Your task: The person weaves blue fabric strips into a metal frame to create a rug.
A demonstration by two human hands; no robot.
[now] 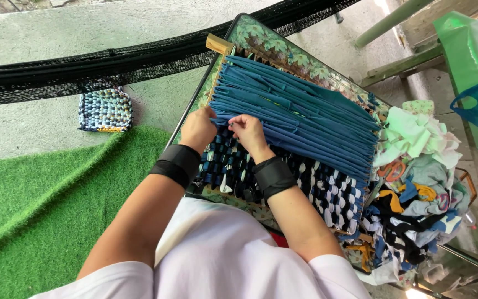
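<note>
1. Blue fabric strips (300,111) stretched taut across a wooden loom frame (219,44), mid-picture, running from about 10 o'clock down to 4 o'clock.
2. Woven section (283,180) of blue, dark and white strips filling the near part of the frame, toward 6 o'clock.
3. Left hand (197,130) curled closed at the frame's left edge, pinching a strip end, though exactly which cannot be made out.
4. Right hand (247,130) just beside it, fingertips narrowed onto a blue strip at the weave's working edge.
5. Probably best done by keeping each crossing strip flat, alternating over and under, and pushing it snug against the woven rows before hooking its end.
6. Worth watching: twisted strips and skipped strands, likely to leave gaps.
7. Loom resting on a floral-patterned tabletop (266,41).
8. Heap of scrap cloth (416,182) at 3 o'clock, touching the loom's right side, orange-handled scissors (391,169) lying on it.
9. Finished small woven mat (105,109) on the concrete floor (40,50) at 9 o'clock, well apart.
10. Green artificial turf (34,205) at 8 o'clock; black netting (84,69) across 11 o'clock.
</note>
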